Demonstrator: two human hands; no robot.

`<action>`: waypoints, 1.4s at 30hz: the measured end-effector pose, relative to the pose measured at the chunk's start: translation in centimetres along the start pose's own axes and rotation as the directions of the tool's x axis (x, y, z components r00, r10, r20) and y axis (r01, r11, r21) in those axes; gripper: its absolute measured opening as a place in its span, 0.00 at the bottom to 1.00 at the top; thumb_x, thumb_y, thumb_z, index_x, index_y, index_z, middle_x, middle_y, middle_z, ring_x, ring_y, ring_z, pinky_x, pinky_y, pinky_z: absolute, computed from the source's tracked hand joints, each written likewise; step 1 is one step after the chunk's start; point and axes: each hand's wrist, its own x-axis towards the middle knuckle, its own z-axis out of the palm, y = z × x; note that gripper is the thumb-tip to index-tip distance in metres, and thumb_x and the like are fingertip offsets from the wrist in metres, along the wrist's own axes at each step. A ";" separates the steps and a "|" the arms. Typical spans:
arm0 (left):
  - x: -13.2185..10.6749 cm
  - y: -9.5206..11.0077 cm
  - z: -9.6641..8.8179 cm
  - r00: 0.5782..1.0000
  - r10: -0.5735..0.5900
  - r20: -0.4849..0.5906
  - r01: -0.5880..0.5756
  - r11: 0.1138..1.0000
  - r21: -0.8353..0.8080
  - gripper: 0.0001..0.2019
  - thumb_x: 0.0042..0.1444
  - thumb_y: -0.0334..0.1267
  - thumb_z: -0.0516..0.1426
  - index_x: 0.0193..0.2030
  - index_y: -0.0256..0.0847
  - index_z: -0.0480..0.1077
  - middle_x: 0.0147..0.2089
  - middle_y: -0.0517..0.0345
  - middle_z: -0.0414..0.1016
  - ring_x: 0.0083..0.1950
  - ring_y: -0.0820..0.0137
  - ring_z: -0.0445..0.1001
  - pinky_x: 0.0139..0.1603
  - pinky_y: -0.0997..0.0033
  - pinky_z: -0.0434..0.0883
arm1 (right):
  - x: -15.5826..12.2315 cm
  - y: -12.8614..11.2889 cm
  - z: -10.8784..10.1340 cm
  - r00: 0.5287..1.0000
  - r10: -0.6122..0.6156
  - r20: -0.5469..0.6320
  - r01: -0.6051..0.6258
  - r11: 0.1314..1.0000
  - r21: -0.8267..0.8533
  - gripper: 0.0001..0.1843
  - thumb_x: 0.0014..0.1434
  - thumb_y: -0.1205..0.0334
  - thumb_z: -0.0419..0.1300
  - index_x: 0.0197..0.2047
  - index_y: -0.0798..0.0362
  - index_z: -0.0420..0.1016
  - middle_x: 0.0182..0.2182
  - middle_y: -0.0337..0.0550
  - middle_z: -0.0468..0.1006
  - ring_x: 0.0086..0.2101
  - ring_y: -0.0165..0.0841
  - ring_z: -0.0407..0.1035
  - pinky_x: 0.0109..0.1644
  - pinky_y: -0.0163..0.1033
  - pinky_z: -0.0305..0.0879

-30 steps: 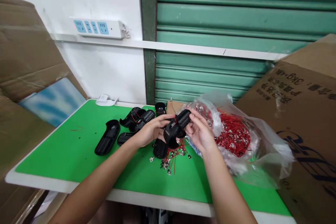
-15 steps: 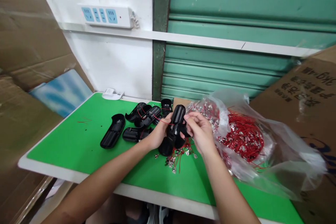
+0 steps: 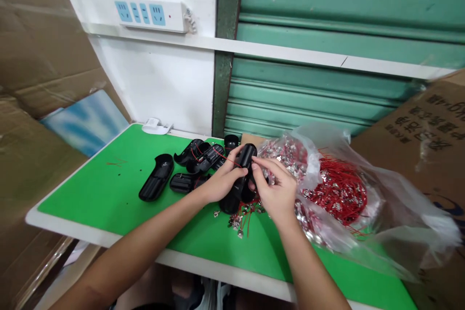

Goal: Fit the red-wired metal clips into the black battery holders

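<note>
Head view: both forearms reach forward and meet over the green counter point(image 3: 109, 198). The left hand point(image 3: 221, 181) curls with its grip closed around a black housing point(image 3: 242, 167), and the right hand point(image 3: 278, 193) pinches the housing's upper end with its fingertips. The housing is held just above loose red wires point(image 3: 241, 218), between spare black shells point(image 3: 158, 184) and a clear bag point(image 3: 363, 223), with a green shutter point(image 3: 327, 34) behind.

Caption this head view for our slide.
Left hand grips a black plastic shell; right hand pinches its top, above green table.
</note>
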 end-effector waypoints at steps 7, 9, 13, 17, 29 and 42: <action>0.0 0.7 -0.5 1.000 0.001 0.002 -0.001 0.998 0.067 0.47 0.47 0.34 0.56 0.75 0.45 0.44 0.63 0.49 0.69 0.42 0.69 0.74 0.44 0.68 0.73 | 0.3 0.3 -0.8 0.960 -0.199 0.198 0.219 0.972 -0.085 0.17 0.68 0.68 0.56 0.57 0.45 0.76 0.40 0.44 0.80 0.42 0.37 0.75 0.49 0.46 0.73; -0.1 0.7 -0.5 1.000 0.015 0.014 -0.016 0.995 0.099 0.48 0.48 0.35 0.56 0.76 0.45 0.42 0.64 0.47 0.67 0.45 0.68 0.75 0.47 0.66 0.73 | 0.2 0.5 -0.9 0.962 -0.191 0.198 0.212 0.973 -0.091 0.23 0.68 0.68 0.58 0.64 0.45 0.67 0.40 0.43 0.79 0.44 0.38 0.75 0.53 0.49 0.72; -0.2 0.6 -0.4 0.999 0.045 0.027 -0.049 0.988 0.148 0.46 0.51 0.34 0.55 0.76 0.43 0.40 0.66 0.46 0.66 0.53 0.64 0.74 0.54 0.63 0.72 | -0.1 0.8 -0.9 0.946 -0.238 0.220 0.268 0.956 -0.119 0.29 0.68 0.69 0.58 0.69 0.45 0.58 0.42 0.44 0.79 0.45 0.39 0.77 0.55 0.51 0.73; -0.2 0.7 -0.3 0.998 0.050 0.045 -0.057 0.984 0.168 0.44 0.52 0.33 0.55 0.76 0.43 0.43 0.65 0.48 0.67 0.55 0.63 0.74 0.56 0.62 0.72 | -0.2 0.9 -0.9 0.931 -0.284 0.229 0.324 0.933 -0.159 0.32 0.68 0.70 0.57 0.71 0.45 0.54 0.46 0.46 0.80 0.47 0.40 0.77 0.54 0.50 0.75; -0.2 0.6 -0.1 0.997 0.062 0.047 -0.071 0.970 0.231 0.37 0.54 0.32 0.52 0.72 0.36 0.51 0.64 0.47 0.69 0.57 0.64 0.72 0.61 0.62 0.69 | -0.4 0.8 -0.4 0.923 -0.341 0.179 0.380 0.886 -0.267 0.31 0.68 0.69 0.58 0.70 0.48 0.53 0.47 0.50 0.81 0.45 0.40 0.80 0.48 0.47 0.81; -0.2 0.0 -0.4 0.953 0.291 0.084 -0.295 0.828 0.477 0.34 0.60 0.32 0.50 0.73 0.30 0.49 0.71 0.41 0.61 0.73 0.59 0.59 0.78 0.57 0.52 | -0.7 0.3 0.1 0.895 -0.396 0.204 0.445 0.804 -0.395 0.21 0.69 0.70 0.55 0.63 0.51 0.59 0.40 0.48 0.81 0.36 0.40 0.79 0.39 0.45 0.78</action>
